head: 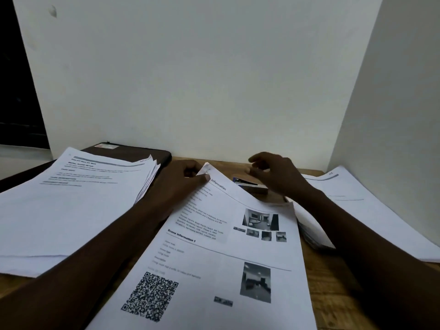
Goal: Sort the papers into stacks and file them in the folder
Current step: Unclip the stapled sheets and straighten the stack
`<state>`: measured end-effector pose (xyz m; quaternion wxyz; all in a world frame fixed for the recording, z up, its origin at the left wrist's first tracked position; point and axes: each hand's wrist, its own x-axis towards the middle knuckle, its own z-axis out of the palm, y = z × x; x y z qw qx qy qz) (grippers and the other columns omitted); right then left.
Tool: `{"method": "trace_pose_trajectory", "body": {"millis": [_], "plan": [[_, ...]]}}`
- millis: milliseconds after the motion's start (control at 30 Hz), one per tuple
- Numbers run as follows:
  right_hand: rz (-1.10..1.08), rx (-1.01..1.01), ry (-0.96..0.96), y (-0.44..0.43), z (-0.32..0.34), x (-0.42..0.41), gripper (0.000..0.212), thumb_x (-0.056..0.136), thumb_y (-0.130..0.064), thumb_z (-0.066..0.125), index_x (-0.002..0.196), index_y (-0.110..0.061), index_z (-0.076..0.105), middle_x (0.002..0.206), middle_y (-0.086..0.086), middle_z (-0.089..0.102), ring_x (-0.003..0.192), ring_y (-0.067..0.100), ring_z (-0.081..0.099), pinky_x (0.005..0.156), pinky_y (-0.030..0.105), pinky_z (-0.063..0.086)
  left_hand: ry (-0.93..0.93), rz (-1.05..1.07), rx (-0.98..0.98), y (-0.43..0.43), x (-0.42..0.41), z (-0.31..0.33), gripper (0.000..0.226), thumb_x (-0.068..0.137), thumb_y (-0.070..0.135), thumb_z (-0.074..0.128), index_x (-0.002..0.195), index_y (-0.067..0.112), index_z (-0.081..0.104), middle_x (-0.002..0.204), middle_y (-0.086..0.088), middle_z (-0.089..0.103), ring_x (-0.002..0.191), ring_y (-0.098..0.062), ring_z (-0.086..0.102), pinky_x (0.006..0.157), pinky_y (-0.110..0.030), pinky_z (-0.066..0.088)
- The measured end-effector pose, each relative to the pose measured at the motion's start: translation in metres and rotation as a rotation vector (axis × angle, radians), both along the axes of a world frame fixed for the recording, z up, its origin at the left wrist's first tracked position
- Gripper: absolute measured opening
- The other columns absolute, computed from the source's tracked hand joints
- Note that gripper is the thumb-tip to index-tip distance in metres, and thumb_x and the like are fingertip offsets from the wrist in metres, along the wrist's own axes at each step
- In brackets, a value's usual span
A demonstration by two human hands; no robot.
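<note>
A printed sheaf [221, 253] with photos and a QR code lies in the middle of the wooden desk. My left hand [181, 182] pinches its top left corner, which is lifted and slightly curled. My right hand [276, 172] hovers above a stapler [250, 185] just behind the sheaf, fingers loosely curled and holding nothing. A thick stack of papers [71, 206] lies on the left, partly over a dark brown folder [133, 152]. Another pile of papers [371, 210] lies on the right, partly hidden by my right forearm.
White walls close in right behind the desk and on the right side. Bare wood of the desk [333, 282] shows at the lower right. A dark window opening is at the far left.
</note>
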<state>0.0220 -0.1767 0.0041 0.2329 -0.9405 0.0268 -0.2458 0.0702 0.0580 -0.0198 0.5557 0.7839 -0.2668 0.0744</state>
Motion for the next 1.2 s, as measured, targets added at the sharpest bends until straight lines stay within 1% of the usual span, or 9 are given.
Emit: {"method": "trace_pose_trajectory", "body": {"millis": [200, 300, 400, 500, 600, 700, 833, 1033, 1200], "plan": [[-0.012, 0.577, 0.016, 0.011, 0.025, -0.056, 0.091, 0.064, -0.077, 0.067, 0.136, -0.027, 0.044, 0.124, -0.002, 0.059, 0.110, 0.016, 0.059, 0.094, 0.038, 0.050, 0.266, -0.163, -0.373, 0.016, -0.007, 0.018, 0.008, 0.082, 0.024, 0.075, 0.081, 0.017, 0.070, 0.081, -0.007, 0.072, 0.077, -0.024, 0.067, 0.074, -0.034, 0.054], [0.076, 0.564, 0.063, 0.022, 0.015, -0.082, 0.069, 0.069, -0.051, 0.083, 0.121, -0.019, 0.049, 0.103, -0.004, 0.066, 0.091, 0.014, 0.066, 0.074, 0.036, 0.054, 0.373, -0.209, -0.528, 0.023, -0.007, 0.027, 0.007, 0.093, 0.016, 0.063, 0.092, 0.009, 0.064, 0.084, -0.011, 0.070, 0.075, -0.025, 0.068, 0.068, -0.038, 0.061], [0.095, 0.709, 0.170, 0.027, 0.000, -0.104, 0.068, 0.071, -0.037, 0.085, 0.124, -0.019, 0.046, 0.112, 0.000, 0.070, 0.098, 0.020, 0.069, 0.084, 0.041, 0.057, 0.396, -0.194, -0.612, 0.027, -0.003, 0.028, 0.008, 0.096, 0.016, 0.059, 0.093, 0.009, 0.062, 0.089, -0.012, 0.068, 0.077, -0.025, 0.069, 0.070, -0.042, 0.062], [0.184, 0.767, 0.293, 0.032, -0.008, -0.118, 0.026, 0.083, -0.022, 0.076, 0.107, -0.016, 0.069, 0.100, 0.005, 0.075, 0.093, 0.025, 0.072, 0.088, 0.043, 0.057, 0.420, -0.116, -0.678, 0.027, 0.001, 0.030, 0.010, 0.099, 0.016, 0.055, 0.098, 0.009, 0.063, 0.087, -0.008, 0.071, 0.073, -0.020, 0.071, 0.065, -0.037, 0.062], [0.052, 0.694, 0.150, 0.024, -0.004, -0.115, 0.017, 0.081, -0.023, 0.074, 0.095, -0.013, 0.074, 0.092, 0.009, 0.076, 0.087, 0.027, 0.073, 0.085, 0.046, 0.057, 0.499, -0.199, -0.630, 0.019, 0.001, 0.031, 0.029, 0.099, 0.017, 0.054, 0.122, 0.000, 0.060, 0.105, -0.015, 0.072, 0.083, -0.025, 0.073, 0.070, -0.042, 0.062], [-0.066, 0.697, 0.007, 0.000, 0.008, -0.107, 0.034, 0.064, -0.036, 0.076, 0.085, -0.010, 0.073, 0.090, 0.017, 0.074, 0.087, 0.037, 0.071, 0.081, 0.057, 0.055, 0.549, -0.264, -0.431, -0.002, -0.019, 0.031, 0.031, 0.095, 0.016, 0.059, 0.123, 0.001, 0.062, 0.117, -0.016, 0.071, 0.094, -0.028, 0.071, 0.071, -0.039, 0.062], [-0.281, 0.514, -0.080, -0.036, 0.030, -0.118, 0.014, 0.077, -0.021, 0.072, 0.090, -0.016, 0.071, 0.085, 0.008, 0.070, 0.074, 0.021, 0.065, 0.062, 0.027, 0.050, 0.455, -0.286, -0.235, -0.042, -0.049, 0.029, 0.029, 0.091, 0.005, 0.063, 0.120, 0.006, 0.064, 0.107, -0.010, 0.075, 0.091, -0.026, 0.073, 0.067, -0.032, 0.058], [-0.535, 0.294, -0.055, -0.097, 0.031, -0.134, 0.042, 0.080, -0.011, 0.065, 0.121, -0.013, 0.061, 0.117, 0.015, 0.063, 0.109, 0.031, 0.059, 0.087, 0.031, 0.049, 0.377, -0.355, -0.122, -0.113, -0.077, 0.029, 0.023, 0.094, 0.006, 0.062, 0.117, 0.003, 0.065, 0.101, -0.013, 0.075, 0.073, -0.021, 0.074, 0.054, -0.027, 0.056], [-0.618, 0.229, -0.027, -0.127, 0.008, -0.136, 0.045, 0.081, -0.008, 0.056, 0.124, -0.017, 0.056, 0.120, 0.018, 0.060, 0.105, 0.035, 0.060, 0.087, 0.032, 0.050, 0.268, -0.248, -0.012, -0.160, -0.070, 0.012, 0.026, 0.091, 0.013, 0.067, 0.116, 0.007, 0.066, 0.104, -0.014, 0.073, 0.086, -0.030, 0.072, 0.072, -0.040, 0.060]]}}
